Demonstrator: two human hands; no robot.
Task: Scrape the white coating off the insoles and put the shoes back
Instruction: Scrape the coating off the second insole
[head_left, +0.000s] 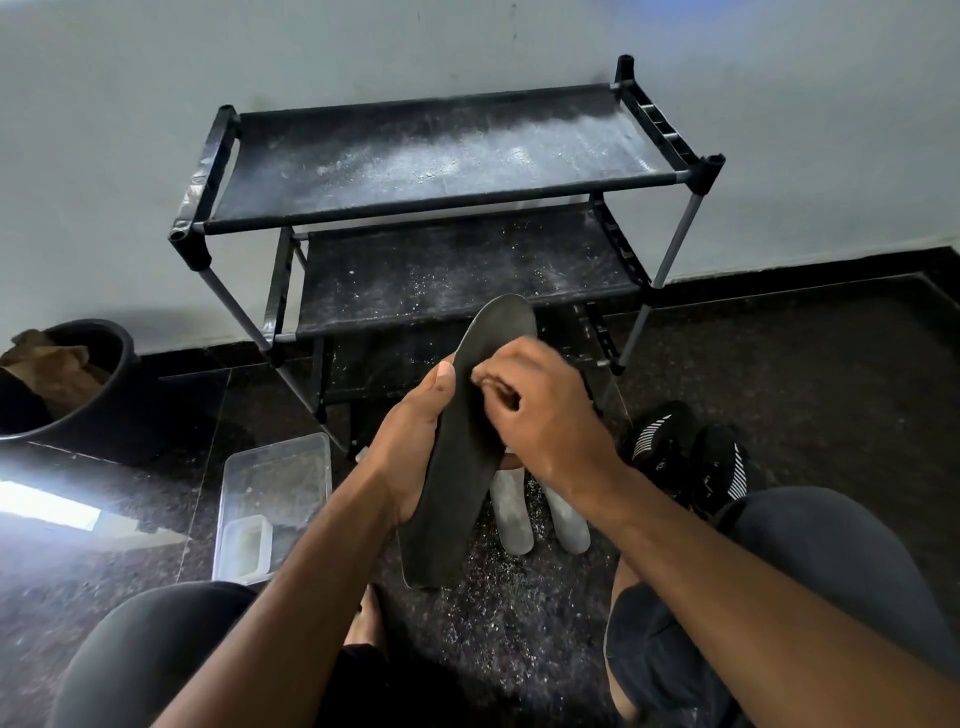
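Head view: I sit low on the dark floor (810, 353), knees at the near edge, facing a black two-shelf shoe rack (441, 156) that stands against the pale wall. White powder dusts both of its shelves.

My left hand (410, 441) grips a dark insole (457, 467) from the left, thumb laid along its edge and fingers curled behind it, so the insole stands nearly upright at mid-frame with its rounded end toward the rack. My right hand (540, 410) presses on the insole's face, fingers (493, 384) bunched and curled tight against it; whether they pinch a tool I cannot tell.

On the floor below my hands lie two pale, white-coated insoles (540, 512), side by side, with white flecks scattered around them. Just right of them sits a pair of black shoes (691, 457) with white stripes.

To the near left is a clear plastic tray (275, 483) with a small tub (247, 545) in its near corner. At the far left stands a black bucket (98, 395) holding brown cloth.
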